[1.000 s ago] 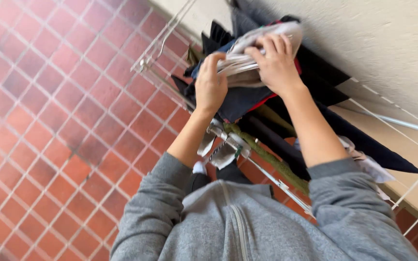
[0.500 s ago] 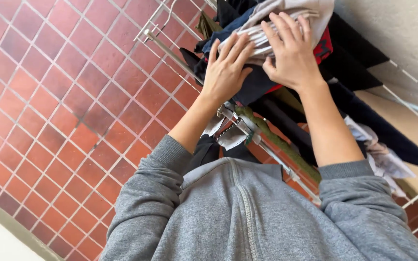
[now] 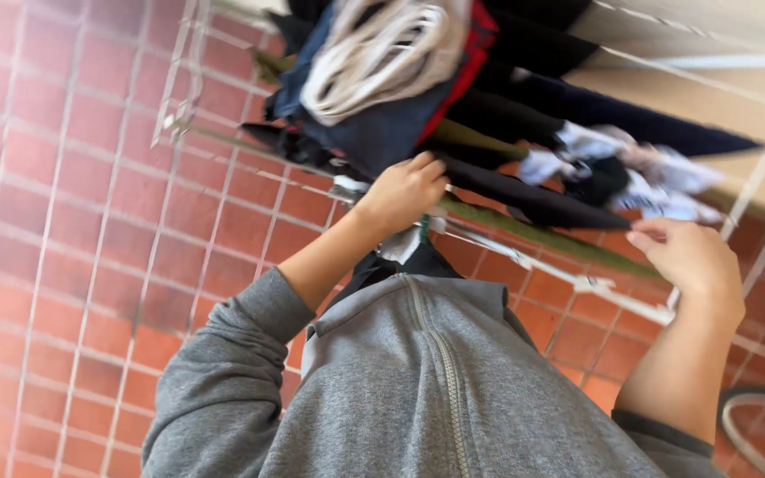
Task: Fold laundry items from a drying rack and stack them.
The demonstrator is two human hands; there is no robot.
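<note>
Both hands have left the striped cloth bundle [image 3: 382, 53] atop the drying rack [image 3: 577, 285]. The left hand [image 3: 405, 190] now grips dark clothing [image 3: 524, 196] below it; the right hand [image 3: 692, 261] hovers open, empty.

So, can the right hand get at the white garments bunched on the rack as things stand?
Probably yes: the right hand is open and empty just below the white garments on the drying rack, with nothing between them.

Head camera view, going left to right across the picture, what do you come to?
Red tiled floor → pile of folded clothes → left hand → white crumpled laundry on the rack → right hand.
</note>
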